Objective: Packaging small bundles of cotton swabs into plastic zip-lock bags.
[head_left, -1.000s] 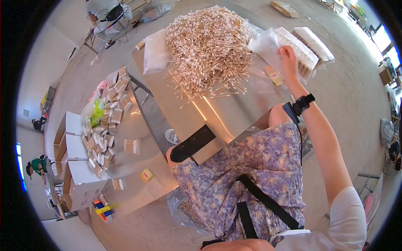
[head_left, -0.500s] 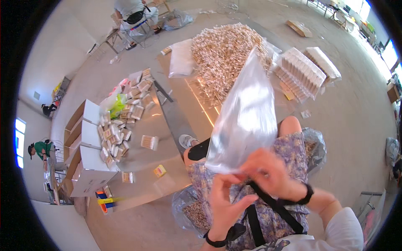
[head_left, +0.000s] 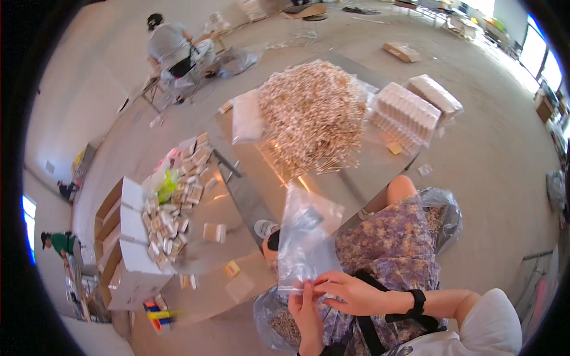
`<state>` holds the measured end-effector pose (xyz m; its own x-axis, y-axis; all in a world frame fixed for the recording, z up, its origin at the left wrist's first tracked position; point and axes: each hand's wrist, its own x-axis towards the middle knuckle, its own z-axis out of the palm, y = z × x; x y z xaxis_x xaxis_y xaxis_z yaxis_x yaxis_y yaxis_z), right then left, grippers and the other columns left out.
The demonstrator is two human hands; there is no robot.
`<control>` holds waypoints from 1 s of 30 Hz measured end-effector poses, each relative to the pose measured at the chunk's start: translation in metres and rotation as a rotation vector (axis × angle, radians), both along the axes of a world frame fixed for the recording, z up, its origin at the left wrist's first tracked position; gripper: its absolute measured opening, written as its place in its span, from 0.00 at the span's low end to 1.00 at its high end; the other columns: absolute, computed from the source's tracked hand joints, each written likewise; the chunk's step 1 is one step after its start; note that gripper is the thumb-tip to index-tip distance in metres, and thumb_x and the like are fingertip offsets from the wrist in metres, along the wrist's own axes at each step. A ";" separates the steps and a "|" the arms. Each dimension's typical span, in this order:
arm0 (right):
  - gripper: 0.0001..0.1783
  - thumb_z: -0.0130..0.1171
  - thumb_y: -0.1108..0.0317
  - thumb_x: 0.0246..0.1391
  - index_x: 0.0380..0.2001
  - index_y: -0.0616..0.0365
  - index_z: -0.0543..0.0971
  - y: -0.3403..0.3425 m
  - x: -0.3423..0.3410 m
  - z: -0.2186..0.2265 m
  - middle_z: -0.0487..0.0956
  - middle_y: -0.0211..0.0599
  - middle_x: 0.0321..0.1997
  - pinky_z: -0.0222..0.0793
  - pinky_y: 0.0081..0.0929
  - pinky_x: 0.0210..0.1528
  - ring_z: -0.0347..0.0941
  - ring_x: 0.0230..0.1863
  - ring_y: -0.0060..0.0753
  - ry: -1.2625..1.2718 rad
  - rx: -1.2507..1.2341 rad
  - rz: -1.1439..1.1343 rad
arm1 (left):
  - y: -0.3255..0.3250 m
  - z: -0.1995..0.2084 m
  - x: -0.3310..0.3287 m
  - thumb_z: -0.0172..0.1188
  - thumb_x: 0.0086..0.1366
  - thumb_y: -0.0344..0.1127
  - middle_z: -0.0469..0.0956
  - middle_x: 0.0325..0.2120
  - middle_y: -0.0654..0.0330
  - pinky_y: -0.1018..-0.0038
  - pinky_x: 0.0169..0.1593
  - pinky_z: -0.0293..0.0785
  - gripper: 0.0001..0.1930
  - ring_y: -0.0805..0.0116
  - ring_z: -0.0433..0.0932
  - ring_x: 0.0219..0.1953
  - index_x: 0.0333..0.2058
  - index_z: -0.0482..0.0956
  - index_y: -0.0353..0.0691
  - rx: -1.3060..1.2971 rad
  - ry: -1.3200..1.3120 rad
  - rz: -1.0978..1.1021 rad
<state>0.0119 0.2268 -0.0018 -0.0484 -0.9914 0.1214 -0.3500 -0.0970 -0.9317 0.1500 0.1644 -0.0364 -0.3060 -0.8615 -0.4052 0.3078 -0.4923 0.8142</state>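
Note:
A clear plastic bag [head_left: 304, 237] stands up from my fingers, above my lap and the edge of the low table. My left hand [head_left: 307, 317] pinches its near edge between thumb and fingers. My right hand [head_left: 355, 294] reaches across from the right, its fingertips closed on the same edge beside the left ones. Beyond the bag, a large heap of cotton swabs [head_left: 314, 113] covers much of the metal table [head_left: 362, 184].
Small packs of cotton swabs [head_left: 172, 219] lie piled on the left table, beside white cartons [head_left: 133, 261]. Wrapped bundles [head_left: 404, 113] sit right of the heap. An orange-and-blue tape dispenser [head_left: 157, 315] stands at the lower left. Bags of swabs [head_left: 442, 219] flank my legs. Other people work farther off.
The bag has come down and now looks smaller and more folded. My right hand has moved slightly lower, and my left fingers have closed on the edge. The view has shifted.

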 end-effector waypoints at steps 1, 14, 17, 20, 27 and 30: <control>0.21 0.60 0.75 0.51 0.50 0.57 0.73 0.001 0.000 -0.003 0.70 0.43 0.55 0.70 0.37 0.51 0.69 0.52 0.47 0.008 -0.005 -0.029 | 0.000 0.003 -0.002 0.54 0.66 0.27 0.77 0.37 0.57 0.74 0.40 0.77 0.08 0.69 0.78 0.38 0.43 0.74 0.33 -0.009 -0.039 -0.006; 0.19 0.57 0.71 0.53 0.49 0.61 0.72 0.007 -0.014 0.003 0.72 0.45 0.54 0.69 0.37 0.53 0.68 0.55 0.49 0.071 -0.066 -0.088 | -0.005 0.002 -0.007 0.58 0.61 0.20 0.80 0.35 0.54 0.73 0.42 0.79 0.12 0.66 0.81 0.37 0.44 0.73 0.30 -0.091 -0.124 -0.133; 0.19 0.59 0.70 0.51 0.48 0.59 0.73 0.009 -0.020 0.008 0.74 0.45 0.51 0.70 0.38 0.52 0.70 0.52 0.50 0.058 -0.096 -0.082 | -0.003 0.006 -0.008 0.58 0.60 0.20 0.80 0.35 0.54 0.73 0.42 0.78 0.12 0.67 0.81 0.37 0.43 0.73 0.31 -0.150 -0.117 -0.166; 0.20 0.63 0.70 0.50 0.48 0.57 0.75 0.011 -0.025 0.021 0.75 0.46 0.46 0.71 0.38 0.49 0.72 0.48 0.50 0.055 0.003 -0.167 | -0.001 0.021 -0.014 0.60 0.59 0.20 0.80 0.35 0.54 0.74 0.42 0.78 0.13 0.67 0.81 0.37 0.43 0.72 0.31 -0.128 -0.144 -0.160; 0.16 0.66 0.70 0.49 0.42 0.61 0.79 0.017 -0.034 0.037 0.78 0.45 0.43 0.75 0.32 0.41 0.78 0.40 0.43 -0.077 0.238 -0.189 | -0.001 0.030 -0.018 0.65 0.57 0.22 0.80 0.37 0.54 0.74 0.44 0.78 0.17 0.69 0.80 0.39 0.45 0.71 0.32 -0.108 -0.097 -0.371; 0.13 0.65 0.72 0.50 0.40 0.63 0.82 0.013 -0.038 0.038 0.81 0.43 0.37 0.74 0.26 0.38 0.79 0.36 0.31 -0.205 0.279 -0.200 | -0.001 0.028 -0.015 0.65 0.58 0.24 0.79 0.38 0.56 0.74 0.44 0.78 0.18 0.70 0.79 0.40 0.45 0.71 0.33 -0.122 -0.089 -0.342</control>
<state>-0.0262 0.2397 0.0362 -0.2388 -0.9537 -0.1830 -0.1407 0.2205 -0.9652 0.1349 0.1630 -0.0080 -0.5527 -0.7590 -0.3441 0.0672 -0.4521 0.8894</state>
